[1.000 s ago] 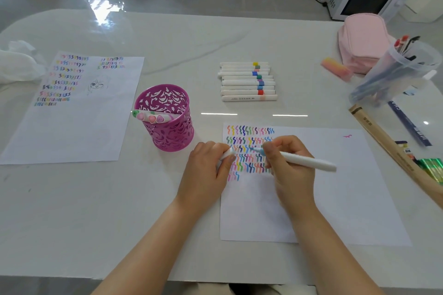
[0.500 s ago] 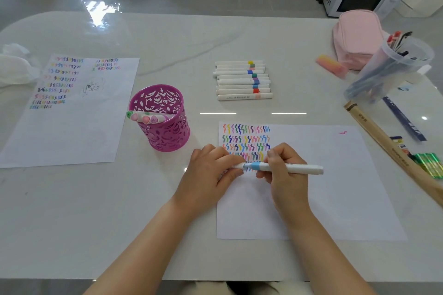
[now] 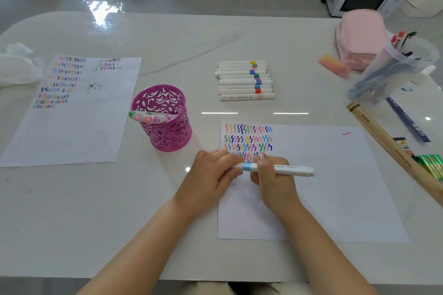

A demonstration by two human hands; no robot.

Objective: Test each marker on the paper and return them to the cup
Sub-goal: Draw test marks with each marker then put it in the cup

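Above paper (image 3: pixel 335 199), hands (image 3: pixel 211 172) (image 3: pixel 273 182) gripping marker (image 3: pixel 293 170) — level

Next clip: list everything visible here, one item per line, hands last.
squiggle-marked white paper sheet: one, nearest, centre-right
white marker with a light-blue band: one, held over the sheet
magenta cut-out metal cup: one, magenta, left of the sheet
pastel-capped markers: several, leaning in the cup
white banded markers: roughly ten, rowed behind the sheet
second marked paper sheet: one, white, far left
pink fabric pouch: one, far right
clear plastic pen tub: one, right edge
left hand: pinches marker's cap end
right hand: grips marker's barrel
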